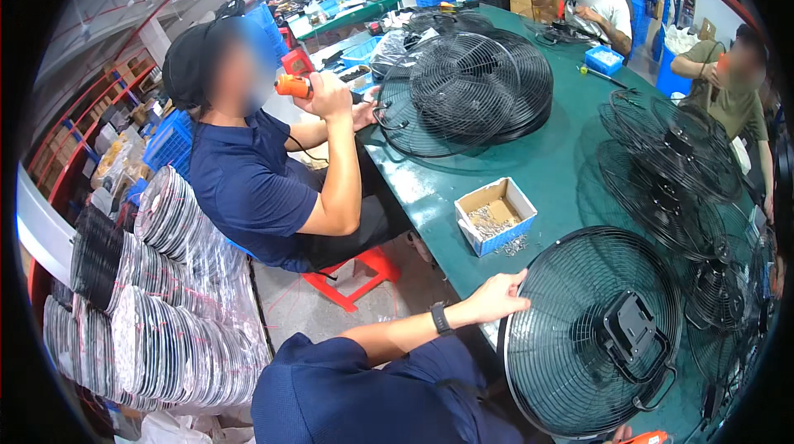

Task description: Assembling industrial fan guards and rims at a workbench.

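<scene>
A round black wire fan guard [550, 345] lies at the table's near edge, with a dark motor bracket [633, 328] and a curved handle on it. My left hand [496, 299], below a dark wristwatch, is closed on the guard's left rim, thumb and fingers pinching the edge. Only a sliver of my right hand [620, 434] shows at the lower border. It is against an orange power screwdriver [649, 438], whose tip is out of view. Beyond the guard stands an open cardboard box [494, 217] of small screws, some spilled beside it.
On the green table [571, 105], stacked black fan guards [471, 88] stand at the far side, and more fan assemblies [674, 155] line the right. At left a seated co-worker [256, 171] holds an orange screwdriver [294, 87]. Two more people work across the table. Wrapped guard stacks [178, 345] fill the left floor.
</scene>
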### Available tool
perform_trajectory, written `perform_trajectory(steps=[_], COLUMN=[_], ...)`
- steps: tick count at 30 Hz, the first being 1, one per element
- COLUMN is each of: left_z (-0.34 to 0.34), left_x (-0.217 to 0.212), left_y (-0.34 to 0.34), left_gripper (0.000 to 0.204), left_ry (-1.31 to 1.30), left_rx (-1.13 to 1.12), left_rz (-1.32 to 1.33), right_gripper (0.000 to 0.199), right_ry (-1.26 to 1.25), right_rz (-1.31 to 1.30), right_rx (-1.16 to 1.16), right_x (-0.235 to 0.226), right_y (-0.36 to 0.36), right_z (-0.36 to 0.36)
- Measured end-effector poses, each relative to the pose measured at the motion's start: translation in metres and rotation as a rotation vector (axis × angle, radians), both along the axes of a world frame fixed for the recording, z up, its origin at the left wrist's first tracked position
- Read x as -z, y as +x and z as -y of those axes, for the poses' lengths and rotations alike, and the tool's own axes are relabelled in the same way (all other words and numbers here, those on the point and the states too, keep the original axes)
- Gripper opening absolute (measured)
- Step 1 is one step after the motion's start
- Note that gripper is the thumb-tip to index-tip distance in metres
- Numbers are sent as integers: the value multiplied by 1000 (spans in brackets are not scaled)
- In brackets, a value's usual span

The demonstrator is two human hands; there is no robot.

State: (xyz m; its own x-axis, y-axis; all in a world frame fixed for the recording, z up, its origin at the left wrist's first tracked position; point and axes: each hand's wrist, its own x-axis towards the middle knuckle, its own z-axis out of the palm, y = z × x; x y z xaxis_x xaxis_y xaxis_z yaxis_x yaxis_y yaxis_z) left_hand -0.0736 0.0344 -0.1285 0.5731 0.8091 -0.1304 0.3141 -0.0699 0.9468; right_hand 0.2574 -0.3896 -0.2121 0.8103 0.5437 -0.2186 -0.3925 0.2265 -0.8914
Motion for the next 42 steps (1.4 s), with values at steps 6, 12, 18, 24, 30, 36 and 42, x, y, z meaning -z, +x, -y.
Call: perform_trajectory(steps=[6,12,18,24,30,36,42], left_z=[-24,-75,-144,-125,-44,16,36], left_x=[-6,-112,-203,-182,-49,-33,-9], left_y=[5,-75,-163,-138,-55,-18,-17], left_gripper=[71,92,84,64,72,97,85], left_ry=[-95,253,418,310,-177,85,38], left_rx=[32,-556,-714,-539,-90,-162,5], left_rz=[88,581,776,584,93,23,-47], right_gripper=[38,40,42,44,46,48,50], right_ry=[24,-15,-37,-16,-1,16,44], right_rz=[47,124,188,261,345,427,488], right_rx=[24,80,106,142,173,194,230], right_x=[15,4,1,2,-1,-12,-10], right_y=[-10,-10,-16,-15,-14,-13,-15], right_z=[-12,10,16,4,-10,-31,-48])
